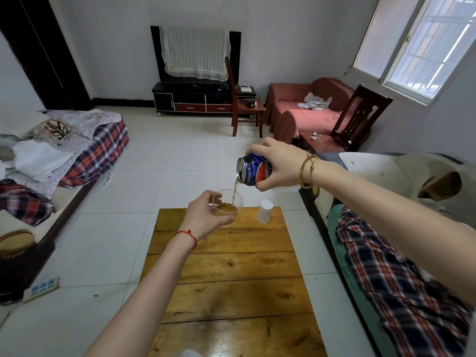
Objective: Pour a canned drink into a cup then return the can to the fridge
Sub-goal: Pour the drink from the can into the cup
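Frame centre: my right hand [279, 164] grasping can [251, 169], tipped left so stream drops into cup [228, 206]. Left hand [203, 217] grasping cup at far table [231, 274] edge, steadying against tipping.

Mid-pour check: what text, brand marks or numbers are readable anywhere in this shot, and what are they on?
Blue can, held tilted in the right hand: white lettering and a red, white and blue round emblem, too blurred and turned to read.
White bottle on the wooden table: no visible label.
Clear cup in the left hand: no print.
Power strip on the floor: no readable marking.
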Available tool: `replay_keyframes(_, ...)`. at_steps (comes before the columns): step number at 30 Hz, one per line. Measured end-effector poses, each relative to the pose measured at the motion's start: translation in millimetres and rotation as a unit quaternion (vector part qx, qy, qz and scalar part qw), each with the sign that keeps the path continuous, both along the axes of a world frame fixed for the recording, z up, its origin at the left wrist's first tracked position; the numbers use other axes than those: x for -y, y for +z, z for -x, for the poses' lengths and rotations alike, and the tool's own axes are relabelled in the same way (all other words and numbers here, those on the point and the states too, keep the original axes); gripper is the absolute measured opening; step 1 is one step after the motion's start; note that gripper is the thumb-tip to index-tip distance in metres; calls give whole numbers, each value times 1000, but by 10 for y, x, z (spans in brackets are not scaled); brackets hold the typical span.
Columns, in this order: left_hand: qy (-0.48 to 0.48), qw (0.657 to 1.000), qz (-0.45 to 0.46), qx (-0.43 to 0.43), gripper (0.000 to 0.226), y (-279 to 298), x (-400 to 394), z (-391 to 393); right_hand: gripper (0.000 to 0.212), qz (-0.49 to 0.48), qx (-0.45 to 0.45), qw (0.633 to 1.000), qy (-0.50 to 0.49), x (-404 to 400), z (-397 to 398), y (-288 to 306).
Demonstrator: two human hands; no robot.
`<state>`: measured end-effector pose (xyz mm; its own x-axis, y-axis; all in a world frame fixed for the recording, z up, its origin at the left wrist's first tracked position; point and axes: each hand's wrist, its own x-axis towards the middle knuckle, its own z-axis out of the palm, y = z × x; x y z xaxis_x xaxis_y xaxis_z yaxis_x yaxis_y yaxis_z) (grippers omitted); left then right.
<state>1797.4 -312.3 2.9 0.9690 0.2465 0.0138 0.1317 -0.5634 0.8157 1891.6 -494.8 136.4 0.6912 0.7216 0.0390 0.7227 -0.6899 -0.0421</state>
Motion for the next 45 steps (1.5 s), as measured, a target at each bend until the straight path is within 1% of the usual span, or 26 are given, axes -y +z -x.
replay_keyframes(24,0,1000,-11,-3,68,-61,51,-41,73,16,15,1000,6,-1,-6,-15)
replay_keyframes(36,4,1000,-12,1,69,-115,50,-50,73,11,8,1000,8,-4,-19,-76)
replay_keyframes(45,0,1000,-3,-5,70,-150,67,-70,74,34,2,999,9,-13,-40,-179)
